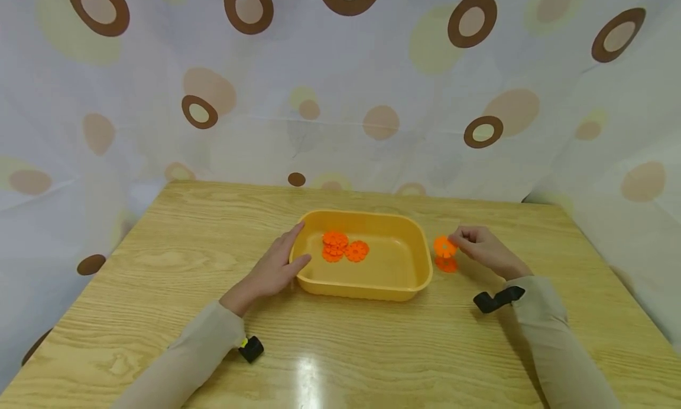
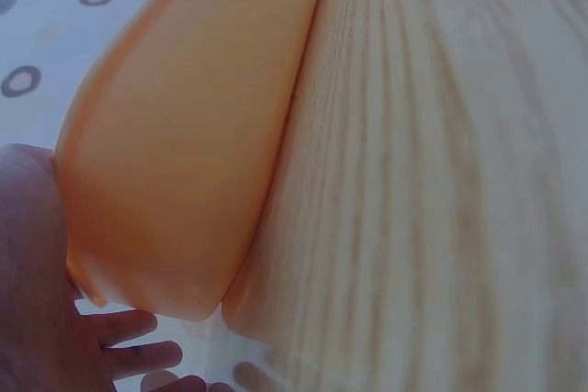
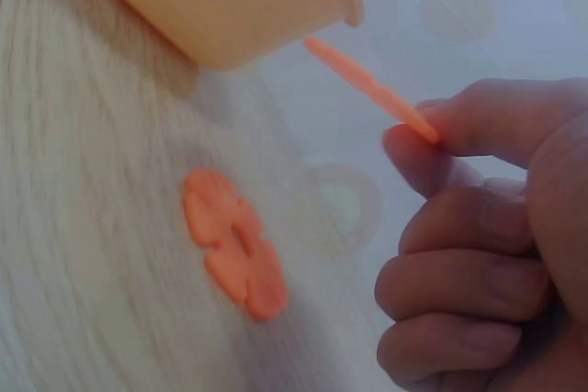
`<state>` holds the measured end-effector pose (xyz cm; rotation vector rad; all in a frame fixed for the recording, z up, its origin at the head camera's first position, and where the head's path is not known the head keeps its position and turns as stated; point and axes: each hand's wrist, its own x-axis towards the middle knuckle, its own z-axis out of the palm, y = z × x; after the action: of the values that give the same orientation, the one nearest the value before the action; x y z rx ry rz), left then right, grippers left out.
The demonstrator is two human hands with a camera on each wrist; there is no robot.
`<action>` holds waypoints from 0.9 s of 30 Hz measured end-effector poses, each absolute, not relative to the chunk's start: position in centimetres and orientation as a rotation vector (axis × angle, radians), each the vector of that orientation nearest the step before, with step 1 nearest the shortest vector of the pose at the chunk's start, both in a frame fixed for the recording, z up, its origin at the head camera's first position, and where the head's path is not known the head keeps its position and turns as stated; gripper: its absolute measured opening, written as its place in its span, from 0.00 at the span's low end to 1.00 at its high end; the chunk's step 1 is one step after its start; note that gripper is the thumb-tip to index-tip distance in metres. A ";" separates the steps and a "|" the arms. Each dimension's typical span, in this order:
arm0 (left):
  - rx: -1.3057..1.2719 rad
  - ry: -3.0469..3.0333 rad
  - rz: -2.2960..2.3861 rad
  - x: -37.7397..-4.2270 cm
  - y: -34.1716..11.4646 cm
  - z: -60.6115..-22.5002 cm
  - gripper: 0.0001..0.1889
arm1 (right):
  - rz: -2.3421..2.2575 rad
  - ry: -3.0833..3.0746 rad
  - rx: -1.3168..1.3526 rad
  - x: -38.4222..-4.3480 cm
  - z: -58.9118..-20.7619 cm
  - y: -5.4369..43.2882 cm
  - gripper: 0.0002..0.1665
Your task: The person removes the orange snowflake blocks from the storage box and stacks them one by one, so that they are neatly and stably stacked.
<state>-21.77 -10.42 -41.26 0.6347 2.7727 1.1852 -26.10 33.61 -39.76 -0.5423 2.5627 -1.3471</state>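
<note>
A yellow-orange plastic basin stands on the table, with several orange flower-shaped discs lying in its left half. My left hand rests on the basin's left end, thumb over the rim and fingers along the outside; the left wrist view shows those fingers extended. To the right of the basin, my right hand pinches one orange notched disc between thumb and index finger, raised above the table. Below it, another orange disc lies flat on the wood.
The wooden table has a light grain. A patterned cloth with brown rings hangs behind and at both sides. Black wrist cameras sit at both sleeves.
</note>
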 end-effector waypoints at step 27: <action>0.599 2.753 1.184 -21.6 -10.3 -41.0 0.37 | -0.935 2.712 -0.424 -26.0 -40.5 34.7 0.16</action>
<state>-21.62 -10.31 -41.00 0.5993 2.7534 1.1842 -26.03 34.68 -40.50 -0.4241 2.7118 -0.9355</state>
